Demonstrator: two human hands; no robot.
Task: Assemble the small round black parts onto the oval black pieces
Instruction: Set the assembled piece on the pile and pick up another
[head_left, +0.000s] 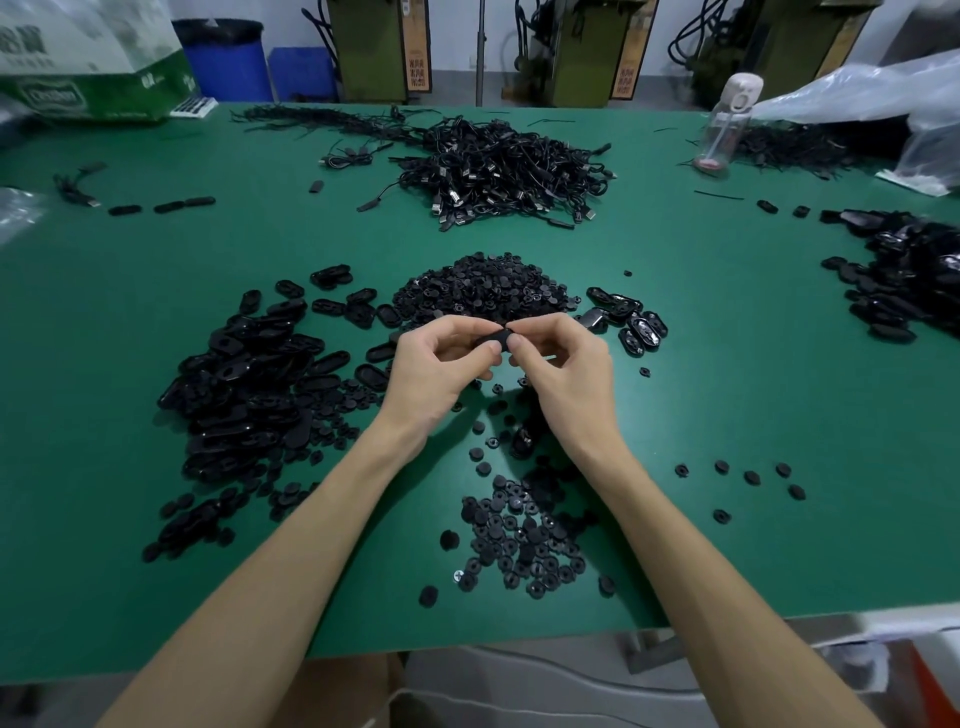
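Observation:
Above the middle of the green table (727, 395), my left hand (441, 369) and my right hand (561, 364) meet fingertip to fingertip. Between them they pinch one oval black piece (493, 340), mostly hidden by the fingers. Whether a small round part sits on it I cannot tell. A heap of small round black parts (488, 291) lies just beyond the hands. More round parts (519, 540) are spread near the front edge, between my forearms. A big pile of oval black pieces (249, 384) lies to the left.
A tangle of black cables (509, 166) sits at the back centre. A few oval pieces (634, 322) lie right of the hands, and a glossy black pile (909, 280) at the right edge. A clear bottle (727, 124), plastic bags (883, 98) and a carton (93, 62) stand at the back.

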